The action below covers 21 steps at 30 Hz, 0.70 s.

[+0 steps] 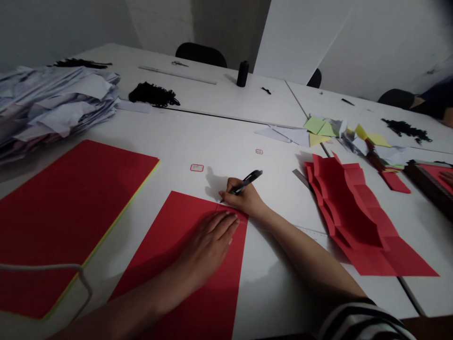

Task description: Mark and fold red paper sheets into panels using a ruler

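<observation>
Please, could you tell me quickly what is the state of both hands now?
Left hand: open, lying on the red paper.
Right hand: closed, holding a black pen.

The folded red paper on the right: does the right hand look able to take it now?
Probably not: the right hand holds a pen, though the folded red paper seems near.
</observation>
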Each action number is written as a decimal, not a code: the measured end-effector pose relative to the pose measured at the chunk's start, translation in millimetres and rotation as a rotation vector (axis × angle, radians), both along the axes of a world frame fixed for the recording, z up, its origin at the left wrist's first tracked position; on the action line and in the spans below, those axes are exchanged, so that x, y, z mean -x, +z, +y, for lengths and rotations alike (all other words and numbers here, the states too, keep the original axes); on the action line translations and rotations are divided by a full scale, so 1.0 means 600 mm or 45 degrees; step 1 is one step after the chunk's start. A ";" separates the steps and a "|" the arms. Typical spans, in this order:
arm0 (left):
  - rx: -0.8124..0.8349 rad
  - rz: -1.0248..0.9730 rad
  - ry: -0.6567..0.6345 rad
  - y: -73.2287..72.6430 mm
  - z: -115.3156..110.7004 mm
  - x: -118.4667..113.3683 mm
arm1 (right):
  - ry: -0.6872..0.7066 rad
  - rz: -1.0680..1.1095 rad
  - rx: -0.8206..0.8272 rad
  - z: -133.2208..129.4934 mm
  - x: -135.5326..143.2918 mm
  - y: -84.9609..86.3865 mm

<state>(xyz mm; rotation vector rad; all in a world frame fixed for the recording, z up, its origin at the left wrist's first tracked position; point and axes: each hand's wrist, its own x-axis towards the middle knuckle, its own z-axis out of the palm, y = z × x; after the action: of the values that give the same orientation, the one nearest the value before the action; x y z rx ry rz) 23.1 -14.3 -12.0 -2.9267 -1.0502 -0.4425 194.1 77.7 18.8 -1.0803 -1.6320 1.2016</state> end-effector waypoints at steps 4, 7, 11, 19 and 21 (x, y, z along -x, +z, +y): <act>0.039 -0.073 -0.001 -0.002 0.003 0.000 | -0.154 0.257 -0.081 -0.005 -0.035 0.058; 0.063 -0.126 -0.015 0.000 0.004 0.000 | -0.224 0.088 -0.220 -0.044 -0.074 0.084; 0.083 -0.171 0.012 -0.001 0.005 0.003 | -0.032 -0.459 -0.440 -0.128 -0.119 0.056; 0.106 -0.302 0.107 0.004 -0.005 -0.028 | 0.119 -0.881 -0.580 -0.190 -0.155 0.003; 0.177 -0.380 0.157 0.015 -0.010 -0.050 | 0.123 -0.884 -0.609 -0.186 -0.154 0.005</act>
<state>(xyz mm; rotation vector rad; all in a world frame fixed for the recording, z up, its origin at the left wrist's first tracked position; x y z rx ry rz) 53.0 -20.3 -3.0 -2.9528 -1.3357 -0.8564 286.2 -34.0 21.6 -1.1705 -2.3618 0.4372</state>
